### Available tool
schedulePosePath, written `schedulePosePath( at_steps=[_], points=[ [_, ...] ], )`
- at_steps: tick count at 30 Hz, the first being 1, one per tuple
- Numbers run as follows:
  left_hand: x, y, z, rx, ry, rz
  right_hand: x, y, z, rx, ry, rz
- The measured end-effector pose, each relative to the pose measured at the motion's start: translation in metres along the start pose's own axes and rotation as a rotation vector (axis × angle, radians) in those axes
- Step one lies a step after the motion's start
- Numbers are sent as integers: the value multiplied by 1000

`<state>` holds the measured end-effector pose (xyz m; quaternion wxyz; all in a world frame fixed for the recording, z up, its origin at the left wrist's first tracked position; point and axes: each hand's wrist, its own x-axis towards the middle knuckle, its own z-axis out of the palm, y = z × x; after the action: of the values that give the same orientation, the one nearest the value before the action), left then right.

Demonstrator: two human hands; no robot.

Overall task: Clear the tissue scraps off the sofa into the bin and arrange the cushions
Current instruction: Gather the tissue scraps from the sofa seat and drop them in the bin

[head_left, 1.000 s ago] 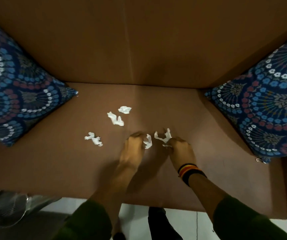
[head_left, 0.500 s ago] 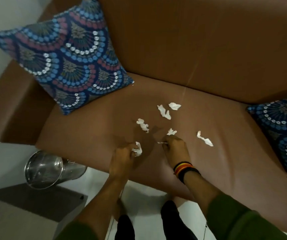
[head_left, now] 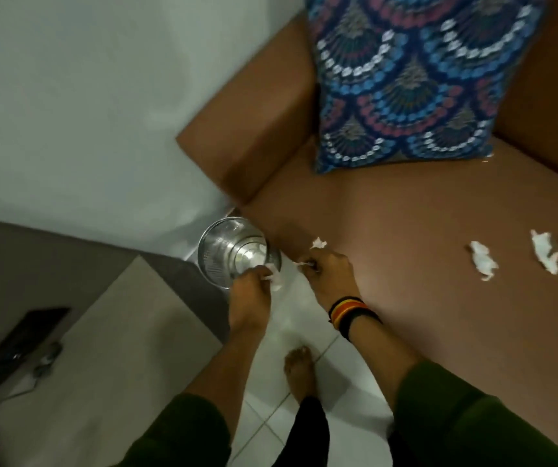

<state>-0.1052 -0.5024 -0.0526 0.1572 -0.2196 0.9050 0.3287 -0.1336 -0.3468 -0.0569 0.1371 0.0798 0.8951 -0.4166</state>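
Note:
My left hand [head_left: 249, 291] is closed on a white tissue scrap [head_left: 274, 281] right at the near rim of the shiny metal bin [head_left: 223, 254], which stands on the floor beside the sofa's left arm. My right hand [head_left: 329, 274], with a striped wristband, pinches tissue scraps [head_left: 318, 243] over the front edge of the brown sofa seat [head_left: 405, 230], just right of the bin. Three more tissue scraps [head_left: 483, 261] lie on the seat at the right. A blue patterned cushion [head_left: 405, 79] leans in the sofa's left corner.
The sofa's left armrest [head_left: 254, 129] stands behind the bin. A pale wall fills the upper left. A low grey ledge [head_left: 68, 264] and a dark flat object with a cable [head_left: 18, 348] lie at the left. My bare foot [head_left: 299, 369] stands on white floor tiles.
Both hands lifted scraps off the seat and carried them left to the bin. The view swung left and down, so the right cushion left the frame.

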Motion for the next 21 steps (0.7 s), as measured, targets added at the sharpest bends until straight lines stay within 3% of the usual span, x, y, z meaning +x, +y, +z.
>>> schedulePosePath(
  at_steps=[5,8,12,15,18,21],
  points=[
    [66,-69,-12,57,45,-93,45,-32,97,100,-227,43],
    [101,-95,-5,-3,17,-138,70,-37,138,113,-265,76],
    [129,-115,8,-92,-5,-185,102,-34,174,77,-291,127],
    [134,-126,12,-27,-48,-138,112,-24,187,-45,-444,154],
    [130,-131,10,133,-86,-23,101,-18,183,-215,-525,41],
    [117,-124,9,341,-133,97,71,-12,160,-345,-421,-165]
  ],
)
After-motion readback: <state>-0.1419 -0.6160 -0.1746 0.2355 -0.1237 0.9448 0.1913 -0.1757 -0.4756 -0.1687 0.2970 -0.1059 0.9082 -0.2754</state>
